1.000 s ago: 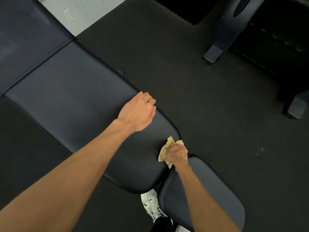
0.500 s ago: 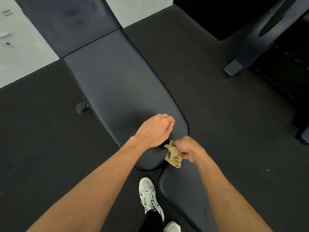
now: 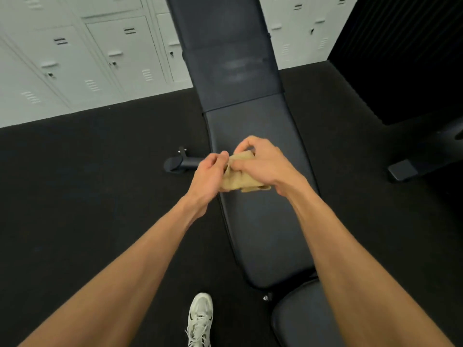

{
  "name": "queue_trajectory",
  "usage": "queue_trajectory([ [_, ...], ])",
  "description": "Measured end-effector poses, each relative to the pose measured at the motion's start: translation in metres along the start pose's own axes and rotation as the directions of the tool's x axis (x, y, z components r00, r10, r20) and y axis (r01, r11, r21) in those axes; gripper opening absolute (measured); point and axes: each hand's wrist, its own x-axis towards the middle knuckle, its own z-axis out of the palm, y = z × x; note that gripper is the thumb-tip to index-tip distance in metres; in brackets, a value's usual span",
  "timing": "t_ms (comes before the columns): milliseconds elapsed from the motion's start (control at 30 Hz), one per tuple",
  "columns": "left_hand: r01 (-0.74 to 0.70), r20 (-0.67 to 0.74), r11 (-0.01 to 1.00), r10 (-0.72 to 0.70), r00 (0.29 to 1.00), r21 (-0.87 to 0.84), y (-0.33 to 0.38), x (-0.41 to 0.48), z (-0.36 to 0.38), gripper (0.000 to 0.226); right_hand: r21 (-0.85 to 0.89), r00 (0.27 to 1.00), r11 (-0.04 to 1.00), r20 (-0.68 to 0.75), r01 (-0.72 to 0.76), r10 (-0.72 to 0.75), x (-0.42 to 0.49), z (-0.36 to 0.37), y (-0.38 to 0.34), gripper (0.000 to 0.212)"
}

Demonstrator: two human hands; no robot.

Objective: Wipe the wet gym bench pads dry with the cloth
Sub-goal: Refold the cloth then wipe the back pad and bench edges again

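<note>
Fingers (image 3: 246,144) of both hands are pinching a bunched tan cloth (image 3: 236,176): left hand (image 3: 210,176), right hand (image 3: 265,164). Cloth is hovering above the long bench pad (image 3: 263,229), seemingly clear of it. Seat pad (image 3: 298,319) is lying nearer; lockers (image 3: 82,58) are standing beyond.

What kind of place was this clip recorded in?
Most likely a gym or its locker area. A padded black bench runs down the middle, pale metal lockers line the far wall, and the floor is dark rubber-like matting. Both hands grip a tan cloth above the bench.
</note>
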Motion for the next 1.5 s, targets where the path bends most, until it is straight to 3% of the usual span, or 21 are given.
queue_trajectory([
  [133, -0.081, -0.115, 0.954, 0.050, 0.992, -0.287, 0.036, 0.039, -0.041, 0.028, -0.172, 0.970, 0.955, 0.048, 0.242, -0.237, 0.047, 0.000, -0.066, 0.031],
  [333, -0.317, -0.318, 0.869, 0.199, 0.927, -0.380, 0.081, 0.112, -0.083, 0.009, -0.521, 0.830, 0.694, 0.054, 0.497, -0.555, 0.138, 0.007, -0.142, 0.037],
  [433, -0.332, -0.399, 0.821, 0.141, 0.906, -0.464, 0.099, 0.149, -0.090, 0.008, -0.705, 0.755, 0.515, 0.044, 0.487, -0.654, 0.173, 0.016, -0.166, 0.033],
  [500, -0.291, -0.410, 0.801, 0.062, 0.910, -0.523, 0.106, 0.168, -0.090, 0.010, -0.819, 0.690, 0.348, 0.079, 0.456, -0.719, 0.190, 0.022, -0.167, 0.029],
  [567, -0.216, -0.406, 0.830, -0.014, 0.914, -0.514, 0.106, 0.185, -0.088, 0.008, -0.866, 0.646, 0.256, 0.096, 0.429, -0.757, 0.203, 0.027, -0.159, 0.025],
  [667, -0.100, -0.407, 0.922, -0.067, 0.911, -0.375, 0.093, 0.199, -0.083, 0.014, -0.840, 0.658, 0.286, 0.108, 0.462, -0.745, 0.209, 0.034, -0.131, 0.030],
  [833, -0.047, -0.256, 0.927, -0.054, 0.965, -0.372, 0.077, 0.193, -0.087, 0.055, -0.819, 0.703, 0.329, 0.122, 0.470, -0.701, 0.198, 0.036, -0.116, 0.013],
  [967, -0.069, -0.198, 0.966, 0.019, 0.980, -0.251, 0.054, 0.178, -0.084, 0.046, -0.827, 0.733, 0.327, 0.143, 0.457, -0.665, 0.186, 0.046, -0.112, 0.013],
  [1067, -0.061, -0.207, 0.982, 0.024, 0.978, -0.177, 0.032, 0.165, -0.076, 0.042, -0.870, 0.746, 0.257, 0.172, 0.422, -0.643, 0.171, 0.052, -0.093, 0.012],
  [1300, -0.036, -0.206, 0.996, 0.019, 0.978, -0.082, -0.020, 0.136, -0.056, 0.026, -0.871, 0.773, 0.227, 0.232, 0.435, -0.591, 0.136, 0.069, -0.043, 0.032],
  [1433, 0.007, -0.211, 0.997, -0.024, 0.977, -0.082, -0.059, 0.100, -0.045, 0.019, -0.815, 0.754, 0.281, 0.261, 0.507, -0.603, 0.108, 0.086, 0.008, 0.028],
  [1500, 0.003, -0.224, 0.996, -0.022, 0.974, -0.085, -0.075, 0.082, -0.039, 0.016, -0.789, 0.740, 0.302, 0.265, 0.535, -0.618, 0.096, 0.092, 0.027, 0.038],
])
